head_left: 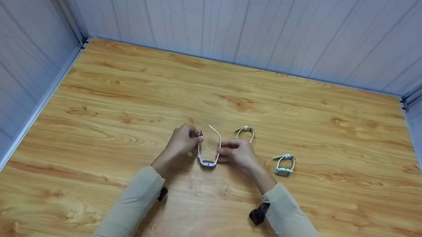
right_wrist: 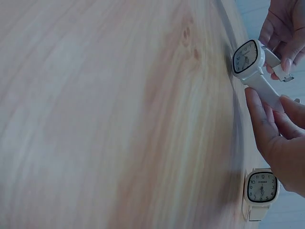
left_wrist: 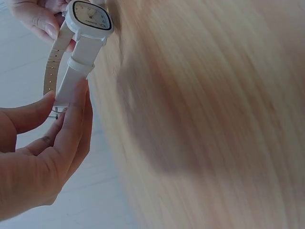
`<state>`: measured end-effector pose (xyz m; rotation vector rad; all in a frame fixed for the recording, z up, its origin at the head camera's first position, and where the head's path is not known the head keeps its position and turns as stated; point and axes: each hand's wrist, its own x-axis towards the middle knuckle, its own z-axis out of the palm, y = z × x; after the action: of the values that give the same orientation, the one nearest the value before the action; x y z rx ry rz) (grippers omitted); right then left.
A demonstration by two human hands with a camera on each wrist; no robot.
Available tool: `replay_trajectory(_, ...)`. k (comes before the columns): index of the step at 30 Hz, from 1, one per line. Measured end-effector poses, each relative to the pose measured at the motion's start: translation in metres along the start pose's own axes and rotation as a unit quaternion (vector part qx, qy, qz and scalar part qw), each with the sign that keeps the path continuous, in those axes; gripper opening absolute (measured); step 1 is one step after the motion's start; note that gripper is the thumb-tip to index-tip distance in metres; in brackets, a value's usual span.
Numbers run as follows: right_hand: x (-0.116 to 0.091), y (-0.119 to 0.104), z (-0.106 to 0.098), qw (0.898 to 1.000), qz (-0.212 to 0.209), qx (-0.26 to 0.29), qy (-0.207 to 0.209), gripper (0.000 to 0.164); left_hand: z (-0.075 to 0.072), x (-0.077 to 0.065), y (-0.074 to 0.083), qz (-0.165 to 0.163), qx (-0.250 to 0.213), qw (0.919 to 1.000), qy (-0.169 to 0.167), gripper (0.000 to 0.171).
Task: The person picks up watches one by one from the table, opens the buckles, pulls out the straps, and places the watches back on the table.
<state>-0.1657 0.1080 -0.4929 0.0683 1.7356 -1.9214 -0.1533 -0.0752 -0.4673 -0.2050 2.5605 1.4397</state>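
A white wristwatch with its strap undone stands on the table between my two hands, its squarish dial facing toward me. My left hand pinches the buckle end of the strap between thumb and fingers; the metal buckle shows at the fingertips in the left wrist view. On the other side, my right hand holds the strap half with the holes, thumb against fingers. That strap's free tip curves up above the right fingers. In the right wrist view the watch's dial has dark numerals and a black border.
Right of my right hand stands a second watch with its strap looped closed. Another looped watch is behind the right hand, partly hidden by it. The wooden tabletop meets pale panel walls at the back and sides.
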Motion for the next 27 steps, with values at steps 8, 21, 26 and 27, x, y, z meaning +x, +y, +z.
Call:
replay_trajectory(8,0.0028,0.0037,0.0015,1.0,0.004,0.026,-0.004,0.03,-0.0048,-0.0005,-0.0045,-0.032,-0.017,0.9993,-0.006,0.01)
replay_trajectory(21,0.0048,0.0079,0.0053,0.999,0.01,0.03,0.007,0.024,-0.0038,0.0026,-0.0089,-0.064,-0.025,0.9976,-0.013,0.015)
replay_trajectory(26,0.0046,0.0072,0.003,1.0,0.016,0.018,0.005,0.026,-0.0047,0.0027,-0.0092,-0.065,-0.014,0.9977,-0.015,0.025)
replay_trajectory(27,0.0042,0.0067,0.0025,1.0,0.018,0.018,0.005,0.026,-0.0047,0.0026,-0.009,-0.065,-0.014,0.9977,-0.015,0.027)
